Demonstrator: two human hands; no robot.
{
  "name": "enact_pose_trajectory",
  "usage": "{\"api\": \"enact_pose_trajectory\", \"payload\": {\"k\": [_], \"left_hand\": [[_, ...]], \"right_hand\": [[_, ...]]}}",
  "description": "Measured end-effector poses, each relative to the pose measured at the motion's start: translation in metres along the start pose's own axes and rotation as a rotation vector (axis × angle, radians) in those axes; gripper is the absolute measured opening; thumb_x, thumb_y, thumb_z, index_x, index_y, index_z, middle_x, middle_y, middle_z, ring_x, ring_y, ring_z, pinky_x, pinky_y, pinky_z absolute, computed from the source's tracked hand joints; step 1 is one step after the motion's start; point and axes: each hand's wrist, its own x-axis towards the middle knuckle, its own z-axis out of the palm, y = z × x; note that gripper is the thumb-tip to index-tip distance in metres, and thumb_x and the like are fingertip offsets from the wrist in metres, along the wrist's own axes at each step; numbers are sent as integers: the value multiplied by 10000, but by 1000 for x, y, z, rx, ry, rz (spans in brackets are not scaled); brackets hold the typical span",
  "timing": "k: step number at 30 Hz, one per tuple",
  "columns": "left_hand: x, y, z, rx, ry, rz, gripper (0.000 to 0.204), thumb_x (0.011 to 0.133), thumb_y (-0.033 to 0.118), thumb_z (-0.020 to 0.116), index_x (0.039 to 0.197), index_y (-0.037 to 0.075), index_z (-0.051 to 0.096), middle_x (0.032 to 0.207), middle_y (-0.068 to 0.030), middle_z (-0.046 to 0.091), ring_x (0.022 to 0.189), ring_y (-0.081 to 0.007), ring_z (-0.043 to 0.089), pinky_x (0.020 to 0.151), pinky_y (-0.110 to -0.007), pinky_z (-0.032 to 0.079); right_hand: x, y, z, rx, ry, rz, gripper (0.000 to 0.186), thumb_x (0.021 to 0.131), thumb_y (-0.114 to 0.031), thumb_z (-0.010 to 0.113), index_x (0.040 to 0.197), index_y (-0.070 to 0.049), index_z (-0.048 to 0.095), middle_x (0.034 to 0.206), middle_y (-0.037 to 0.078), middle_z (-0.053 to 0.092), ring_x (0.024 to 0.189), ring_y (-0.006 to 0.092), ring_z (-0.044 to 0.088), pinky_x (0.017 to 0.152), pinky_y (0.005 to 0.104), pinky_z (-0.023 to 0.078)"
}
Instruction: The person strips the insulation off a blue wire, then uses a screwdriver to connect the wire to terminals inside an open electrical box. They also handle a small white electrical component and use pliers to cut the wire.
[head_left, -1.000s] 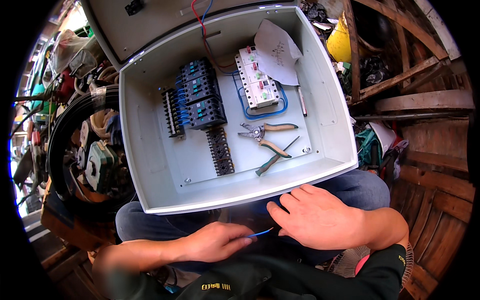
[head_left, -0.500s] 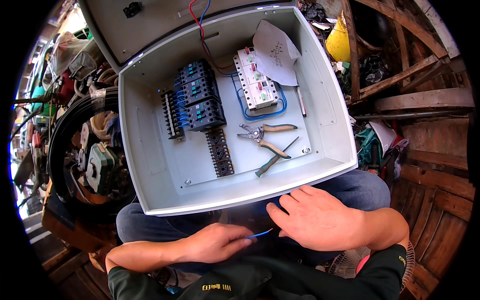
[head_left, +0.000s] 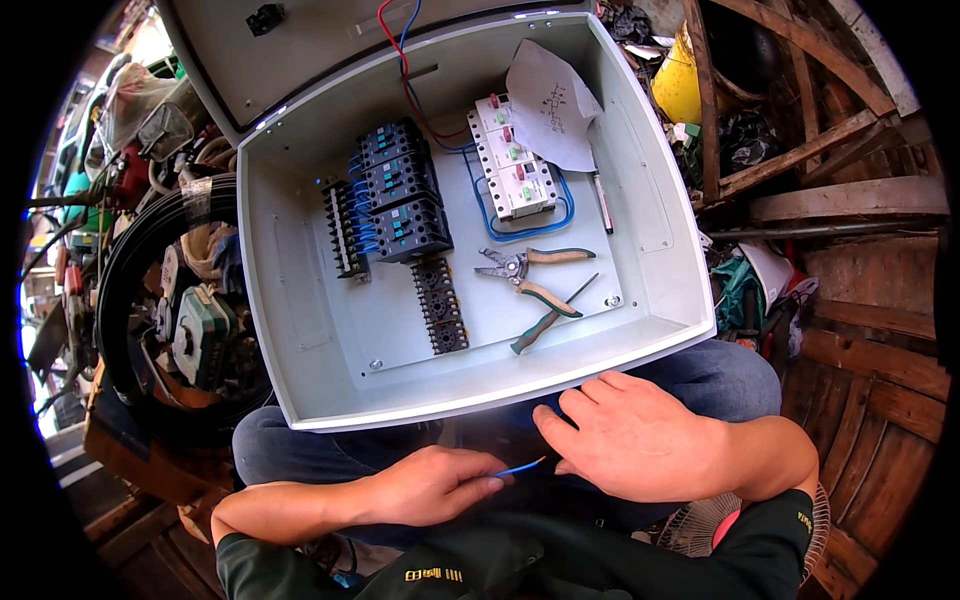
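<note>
My left hand [head_left: 438,484] is closed on a short blue wire [head_left: 518,468] with a bare copper end. My right hand [head_left: 632,432] is loosely curled with fingers apart at the front rim of a grey metal enclosure [head_left: 665,290]; whether its fingertips touch the rim I cannot tell. Inside are three black contactors [head_left: 400,180], a terminal strip [head_left: 346,230], black relay sockets [head_left: 440,305], three white breakers [head_left: 520,187] with blue wiring, a paper with a hand-drawn diagram [head_left: 550,100], a pen [head_left: 602,203], a wire stripper [head_left: 545,300] and a screwdriver [head_left: 535,330].
The enclosure's open lid [head_left: 300,50] tilts back behind it. A black hose coil [head_left: 120,330] and mixed clutter lie left. At right are a wooden frame [head_left: 770,170], a yellow bucket [head_left: 675,75] and plank flooring [head_left: 870,370]. A fan guard [head_left: 690,530] shows by my right forearm.
</note>
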Motion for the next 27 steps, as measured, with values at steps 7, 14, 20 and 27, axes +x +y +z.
{"api": "enact_pose_trajectory", "payload": {"k": [7,14,20,27], "left_hand": [[0,1,0,3,-5,-17,260,1042,221,598,1211,42,683,992,-130,740,904,-258,732,804,-358,566],[0,1,0,1,0,-6,258,1042,217,599,1212,40,681,994,-128,743,904,-253,735,805,-351,569],[0,-1,1,-2,-1,1,257,1044,214,595,1211,39,682,993,-124,744,903,-243,736,804,-349,570],[0,0,1,-1,-2,-8,254,1046,213,591,1209,42,683,986,-122,744,897,-237,737,800,-347,571]], "right_hand": [[0,1,1,0,9,-4,524,873,-338,742,1219,32,609,917,101,607,895,268,614,834,359,476],[0,0,0,-7,18,-2,528,869,-334,744,1224,34,611,910,101,608,891,266,616,829,348,473],[-1,1,6,10,167,-35,222,774,-136,635,934,17,620,817,101,611,831,256,621,732,345,459],[0,0,0,3,-12,3,532,871,-322,740,1237,39,601,924,110,608,907,276,619,842,351,478]]}}
